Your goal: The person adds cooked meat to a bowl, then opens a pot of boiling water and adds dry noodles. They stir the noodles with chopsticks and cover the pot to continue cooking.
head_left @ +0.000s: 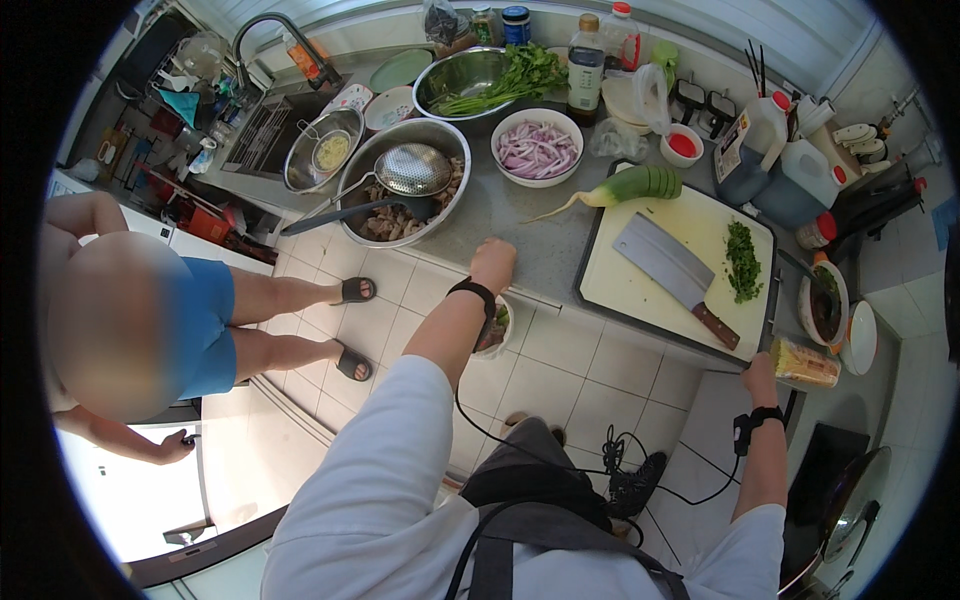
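My left hand (492, 265) is closed in a fist at the counter's front edge, near a steel bowl (455, 160) of cut meat. In that bowl lie a perforated steel strainer (413, 170) and a dark-handled utensil. My right hand (760, 376) is closed at the edge, by the near right corner of a cutting board (630, 270); its inner fingers are hidden. On the board rest a cleaver (665, 262) with a wooden handle, chopped green herbs (742, 262) and a partly sliced green radish (630, 187), whose root tip extends past the board's left side.
Behind stand a bowl of sliced red onion (538, 148), a steel bowl with leafy greens (520, 80) and sauce bottles (585, 68). Large jugs (750, 130) crowd the right corner. A sink (262, 135) lies left. Another person (150, 320) stands at left. A bin (497, 325) is below.
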Demonstrator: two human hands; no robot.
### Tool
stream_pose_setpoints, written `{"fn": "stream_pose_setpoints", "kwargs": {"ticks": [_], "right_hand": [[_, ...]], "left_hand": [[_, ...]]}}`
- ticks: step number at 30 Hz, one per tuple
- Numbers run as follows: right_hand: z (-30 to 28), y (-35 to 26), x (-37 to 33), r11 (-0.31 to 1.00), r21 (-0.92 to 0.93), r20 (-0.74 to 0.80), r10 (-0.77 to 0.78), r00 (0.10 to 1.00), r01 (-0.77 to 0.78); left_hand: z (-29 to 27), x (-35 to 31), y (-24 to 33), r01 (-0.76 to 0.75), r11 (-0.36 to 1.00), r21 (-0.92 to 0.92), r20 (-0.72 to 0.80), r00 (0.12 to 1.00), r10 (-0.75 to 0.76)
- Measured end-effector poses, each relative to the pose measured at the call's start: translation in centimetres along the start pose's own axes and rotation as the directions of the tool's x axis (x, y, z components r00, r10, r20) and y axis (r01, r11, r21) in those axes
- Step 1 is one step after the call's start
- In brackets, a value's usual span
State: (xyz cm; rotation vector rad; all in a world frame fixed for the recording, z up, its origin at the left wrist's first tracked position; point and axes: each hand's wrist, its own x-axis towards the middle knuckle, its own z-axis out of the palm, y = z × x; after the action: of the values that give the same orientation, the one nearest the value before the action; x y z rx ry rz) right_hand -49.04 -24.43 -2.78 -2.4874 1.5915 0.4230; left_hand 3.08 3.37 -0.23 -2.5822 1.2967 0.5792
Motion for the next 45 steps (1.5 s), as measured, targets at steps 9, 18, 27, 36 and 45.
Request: {"fn": "stream_pose_setpoints", "kwargs": {"ticks": [9, 18, 27, 36, 45], "right_hand": [[0.1, 0.2, 0.6, 0.996, 0.009, 0.100, 0.091, 0.991, -0.092], [0.4, 0.4, 0.8, 0.997, -0.003, 0.110, 0.082, 0.990, -0.083], [0.9, 0.8, 1.0, 0.997, -0.036, 0.107, 0.071, 0.992, -0.068], [0.2, 0.3, 0.4, 1.000, -0.023, 0.075, 0.019, 0.997, -0.018], [-0.1, 0.1, 0.1, 1.000, -0.001, 0.032, -0.003, 0.999, 0.003]], "left_hand": [[-1.2, 0.0, 0.4, 0.026, 0.999, 0.030, 0.113, 0.993, -0.030], [-0.4, 0.1, 0.2, 0.000, 0.999, 0.033, 0.046, 0.999, -0.001], [-0.3, -0.1, 0.1, -0.004, 1.000, 0.018, 0.017, 1.000, 0.003], [-0.9, -0.4, 0.4, 0.010, 1.000, 0.020, 0.016, 1.000, -0.010], [0.1, 0.2, 0.0, 0.000, 0.999, 0.033, 0.013, 1.000, 0.000]]}}
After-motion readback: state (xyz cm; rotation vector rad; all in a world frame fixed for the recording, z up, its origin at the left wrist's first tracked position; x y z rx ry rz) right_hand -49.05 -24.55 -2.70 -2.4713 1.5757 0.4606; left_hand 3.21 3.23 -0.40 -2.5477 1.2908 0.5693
